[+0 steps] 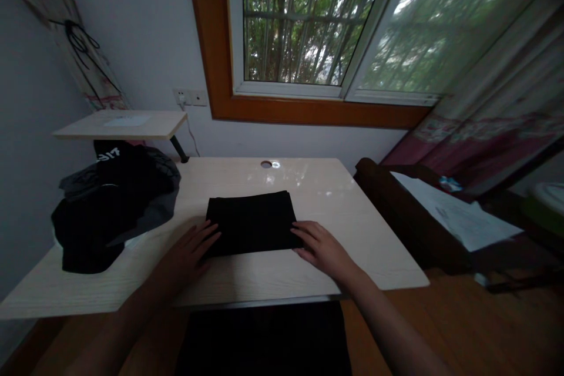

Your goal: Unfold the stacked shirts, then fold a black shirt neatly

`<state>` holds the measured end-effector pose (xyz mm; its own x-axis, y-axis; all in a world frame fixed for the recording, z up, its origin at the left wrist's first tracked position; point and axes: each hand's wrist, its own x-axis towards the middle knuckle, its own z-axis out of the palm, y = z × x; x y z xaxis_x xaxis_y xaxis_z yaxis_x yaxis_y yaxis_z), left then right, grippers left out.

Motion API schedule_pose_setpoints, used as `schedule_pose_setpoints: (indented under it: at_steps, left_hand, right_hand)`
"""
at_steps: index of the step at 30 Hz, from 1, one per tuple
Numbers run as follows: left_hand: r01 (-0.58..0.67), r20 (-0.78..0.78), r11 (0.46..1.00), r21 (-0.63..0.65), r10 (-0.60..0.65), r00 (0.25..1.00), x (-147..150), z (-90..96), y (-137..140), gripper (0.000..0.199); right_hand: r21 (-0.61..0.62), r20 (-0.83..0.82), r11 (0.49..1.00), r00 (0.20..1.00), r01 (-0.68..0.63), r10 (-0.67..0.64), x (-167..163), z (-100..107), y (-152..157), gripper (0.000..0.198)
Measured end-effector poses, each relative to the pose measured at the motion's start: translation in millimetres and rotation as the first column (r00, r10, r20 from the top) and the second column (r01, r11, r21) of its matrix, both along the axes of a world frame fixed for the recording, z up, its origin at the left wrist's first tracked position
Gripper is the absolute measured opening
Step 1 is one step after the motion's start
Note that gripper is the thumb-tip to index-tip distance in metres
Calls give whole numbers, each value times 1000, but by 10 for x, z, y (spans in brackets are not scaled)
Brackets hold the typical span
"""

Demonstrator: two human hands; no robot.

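A black cloth (253,223), folded into a flat rectangle, lies on the pale wooden desk (326,200) in front of me. My left hand (191,247) rests at its left edge, fingers stretched out and the tips touching the fabric. At the opposite edge, my right hand (319,245) lies with its fingers extended onto the lower right corner. Neither hand grips the cloth. What kind of garment it is cannot be made out in this fold.
A heap of black and grey clothes (118,200) fills the desk's left side, under a small raised shelf (154,124). Behind the desk are a wall socket (189,97) and a window (308,23). To the right stands a dark brown piece of furniture (396,217) with papers (458,217).
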<state>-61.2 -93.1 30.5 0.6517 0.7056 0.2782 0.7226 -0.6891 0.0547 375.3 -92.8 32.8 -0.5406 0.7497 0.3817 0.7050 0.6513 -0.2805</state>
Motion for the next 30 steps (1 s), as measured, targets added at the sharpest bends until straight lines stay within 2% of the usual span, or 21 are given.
schedule_pose_setpoints:
  at_steps: [5, 8, 12, 16, 20, 23, 25, 27, 30]
  left_hand:
    - [2, -18, 995, 103, 0, 1000, 2, -47, 14, 61]
    - [9, -9, 990, 144, -8, 1000, 2, -73, 14, 58]
    - [-11, 59, 983, 181, 0, 998, -29, -74, 29, 47]
    - [-129, 209, 979, 159, 94, 973, -28, 46, 35, 38]
    - [-238, 409, 970, -43, 234, 882, 84, 379, 32, 36]
    - [-276, 543, 933, -232, 360, 759, 202, 660, 90, 31]
    - [-289, 596, 901, -324, 431, 678, 274, 772, 180, 34]
    - [-276, 620, 859, -431, 504, 601, 335, 791, 308, 38]
    - [-170, 642, 770, -615, 614, 459, 403, 660, 553, 45]
  right_hand:
    - [66, 119, 998, 993, -14, 6, 34, -2, 53, 51]
    - [87, 111, 996, 994, -25, 16, 42, -7, 74, 47]
    - [116, -29, 993, 999, -35, 38, 19, 41, 117, 39]
    - [91, -260, 996, 965, -17, 41, -38, 202, 161, 29]
    - [-22, -441, 997, 894, 78, -80, -116, 386, 204, 27]
    - [-105, -534, 966, 806, 237, -256, -191, 491, 289, 28]
    - [-149, -570, 942, 753, 299, -329, -241, 535, 399, 31]
    - [-195, -564, 929, 739, 315, -369, -283, 539, 556, 33]
    - [-287, -496, 894, 745, 345, -447, -317, 443, 831, 35]
